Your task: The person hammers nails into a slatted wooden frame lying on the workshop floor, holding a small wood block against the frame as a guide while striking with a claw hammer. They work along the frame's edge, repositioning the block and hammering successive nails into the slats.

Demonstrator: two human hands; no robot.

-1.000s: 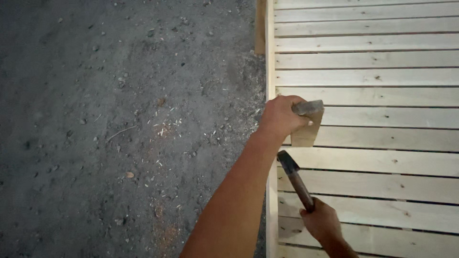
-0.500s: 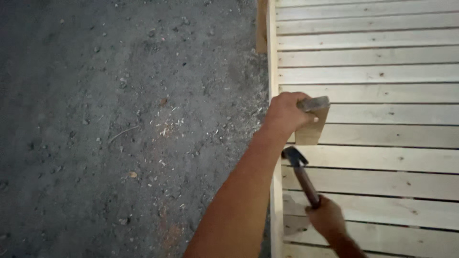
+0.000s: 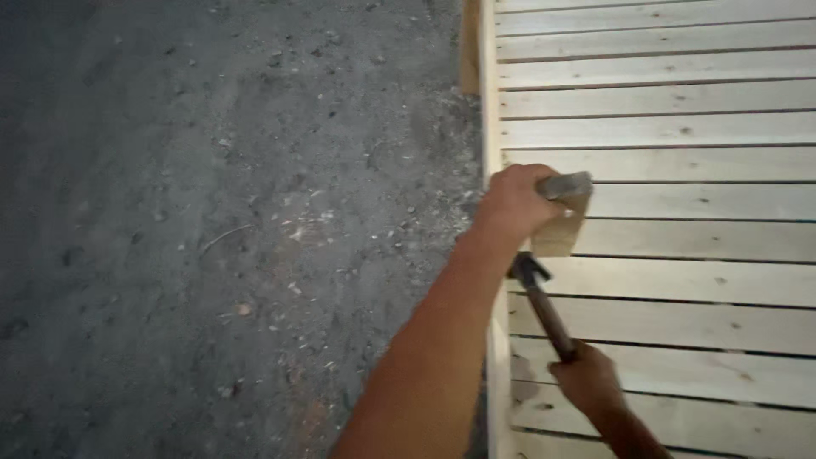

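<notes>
My left hand [image 3: 512,202] grips a small wooden block [image 3: 564,219] and holds it upright on the slatted wooden panel [image 3: 680,178], close to the panel's left edge. My right hand [image 3: 586,378] holds a hammer [image 3: 541,303] by its brown handle. The dark hammer head sits just below the block and under my left wrist, over a slat. My left forearm crosses the frame from the bottom middle up to the block.
The pale slats run across the right half of the view, with dark gaps between them. A side rail [image 3: 488,102] borders the panel on the left. Grey gritty ground [image 3: 221,221] with wood chips and small stones fills the left half.
The hammer head has shifted slightly down and right between frames, staying just below the block. My left hand keeps the block in the same spot on the slats.
</notes>
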